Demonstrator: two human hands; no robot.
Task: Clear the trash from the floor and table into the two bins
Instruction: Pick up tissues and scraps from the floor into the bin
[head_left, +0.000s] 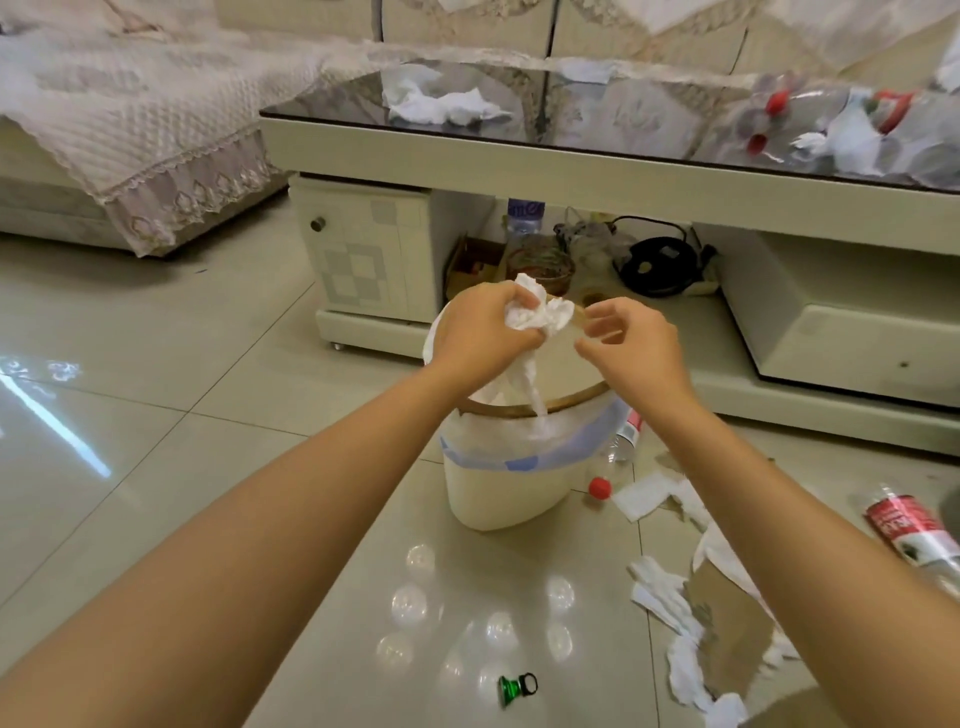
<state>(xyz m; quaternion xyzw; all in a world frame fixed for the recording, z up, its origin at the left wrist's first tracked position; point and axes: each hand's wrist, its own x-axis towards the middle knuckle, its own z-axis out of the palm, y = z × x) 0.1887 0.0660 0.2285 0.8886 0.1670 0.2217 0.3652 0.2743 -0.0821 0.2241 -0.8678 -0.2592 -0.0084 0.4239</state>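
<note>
My left hand (480, 332) grips a crumpled white tissue (537, 317) above a white bin (498, 488) with a wooden rim and a plastic liner; a strand of the tissue hangs down to the rim. My right hand (623, 338) hovers just right of the tissue, fingers apart and holding nothing. Torn white paper (670, 603) and brown cardboard (737, 639) lie on the floor at the right. A clear bottle with a red cap (605, 475) lies beside the bin. More tissues (441, 106) and bottles (810, 111) sit on the glass table (519, 150).
A red-labelled crushed bottle (909, 530) lies at the far right on the floor. A green bottle neck piece (514, 688) lies on the tiles in front. The table's lower shelf holds a black device (657, 265) and clutter. A covered sofa (130, 130) stands at the left.
</note>
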